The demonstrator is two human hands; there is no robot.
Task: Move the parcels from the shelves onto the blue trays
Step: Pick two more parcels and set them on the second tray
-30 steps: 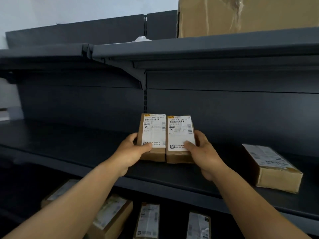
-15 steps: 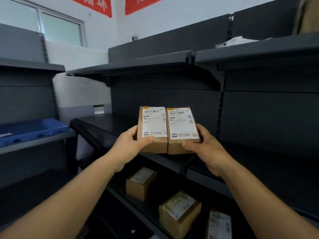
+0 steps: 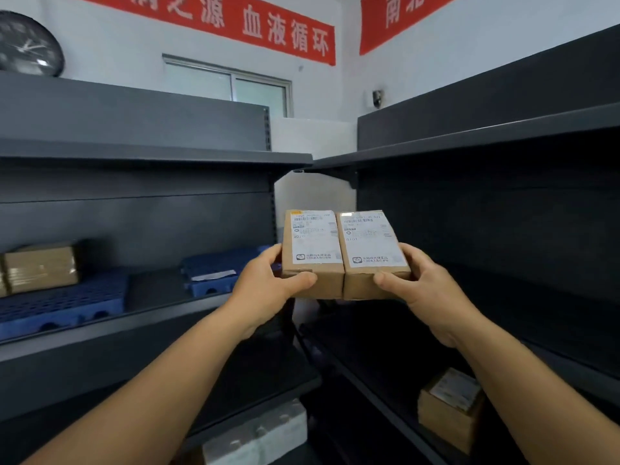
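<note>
Two small brown parcels with white labels are held side by side in front of me, off any shelf. My left hand grips the left parcel, thumb over its front edge. My right hand grips the right parcel the same way. On the left shelf lie two blue trays: a near one with a brown parcel on it, and a far one with a flat white item on it, just left of my left hand.
Dark grey shelving stands on both sides and meets at a corner ahead. A brown parcel sits on a lower right shelf. A pale wrapped package lies on the bottom left shelf. The right shelf at hand height is dark.
I have lifted both parcels off the right shelf and turned left with them. The left shelf with the blue trays has come into view, close to my left hand.
</note>
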